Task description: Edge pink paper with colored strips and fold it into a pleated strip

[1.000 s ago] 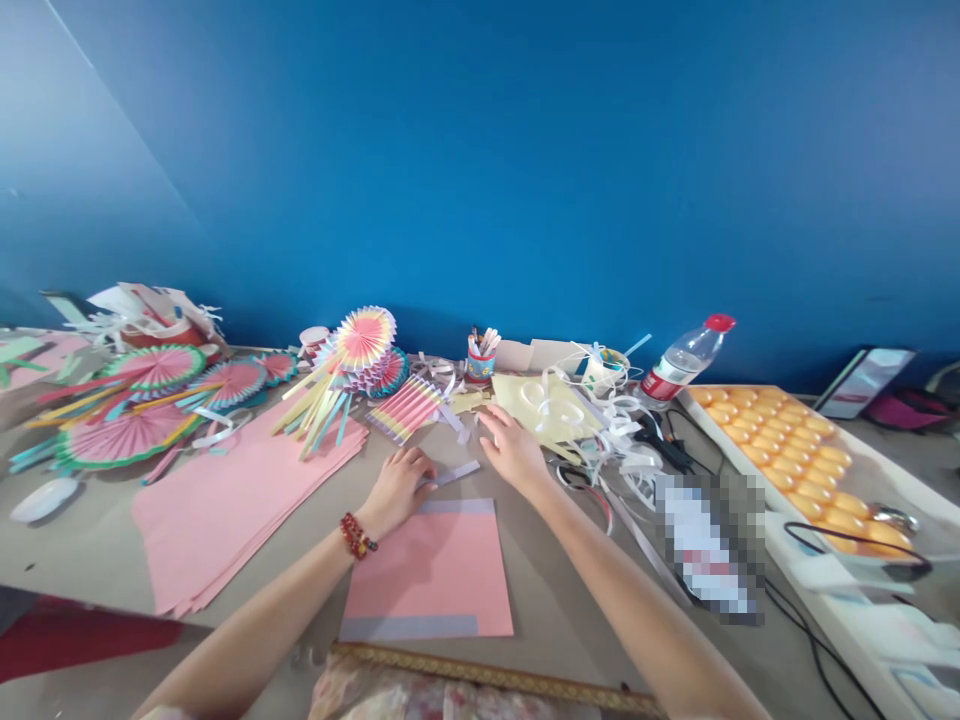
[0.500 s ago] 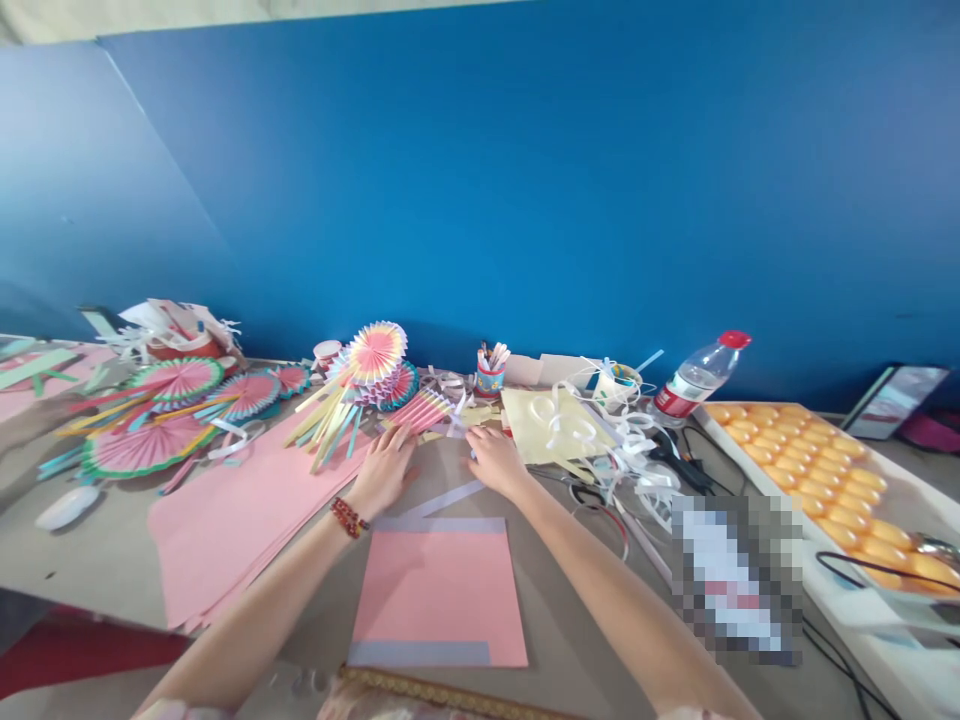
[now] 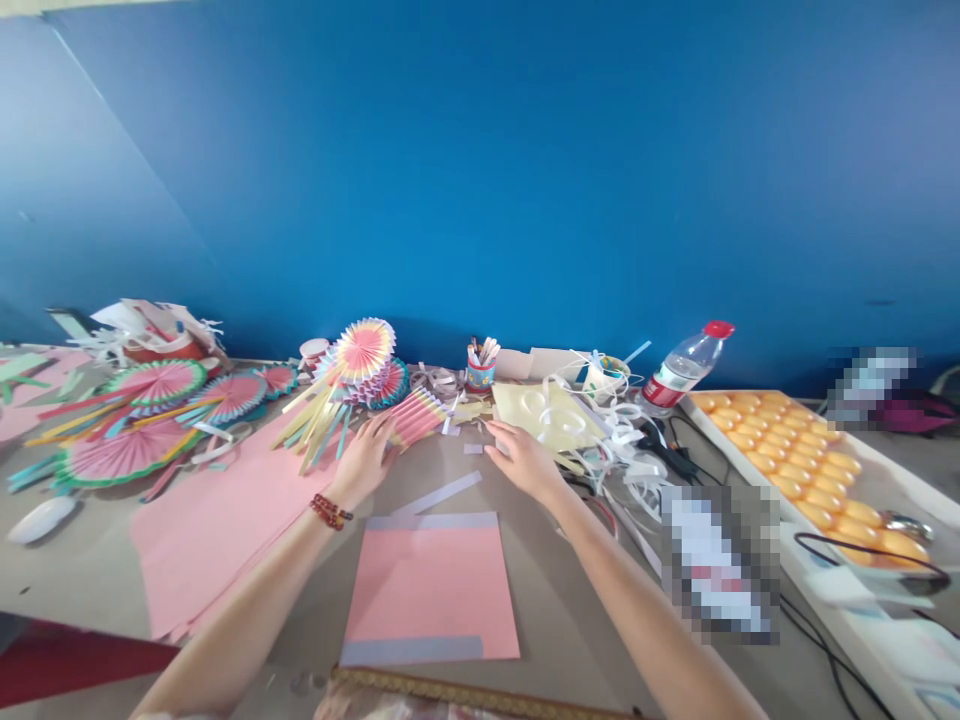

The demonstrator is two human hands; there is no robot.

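My left hand reaches forward with its fingers stretched out, the fingertips touching a pleated pink and yellow paper strip. A red bead bracelet sits on that wrist. My right hand lies palm down with fingers extended beside the yellow paper sheet, holding nothing that I can see. Between and below the hands lie a loose pale lilac strip and a pink paper square with lilac strips along its top and bottom edges.
A stack of pink sheets lies at the left, with folded paper fans and a rosette with hanging strips behind. A cup of sticks, white ribbon curls, a water bottle, an orange tray and cables lie to the right.
Both hands moved forward from the pink square toward the back of the table. The left hand went from the lilac strip to the pleated strip; the right hand shifted right toward the yellow sheet.
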